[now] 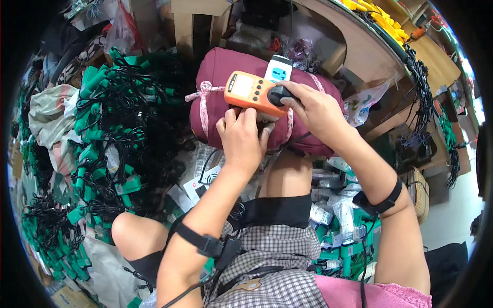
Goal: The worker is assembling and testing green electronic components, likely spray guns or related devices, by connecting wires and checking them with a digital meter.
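Left hand (241, 138) grips the near edge of the orange handheld meter (255, 93) from below, fingers curled up against its underside, thumb side toward the person. Right hand (314, 110) comes over the meter's right end, fingertips pinching the black round knob (280, 94) there, so both grips are closed on the meter. Meter lies flat and slightly tilted on top of the maroon rolled bundle (231, 66), long axis left to right, display end pointing left

Room: bare knees sit right under the hands, so little clearance on the near side. Left of the bundle, a dense pile of green plugs with black cables (118, 128) runs close to its end. Right of it, packets in clear bags (336, 205) lie by the right forearm, and a wooden shelf edge (359, 51) curves past behind. Space just above the bundle is open

Meter look: orange rubbery casing, rounded corners, pale rectangular screen near the left end, row of small dark buttons mid-body, black knob at the right. A white card with a blue patch (278, 69) stands just behind it, touching the bundle. Pink patterned ribbon (205, 95) ties round the bundle, knotted at the meter's left end
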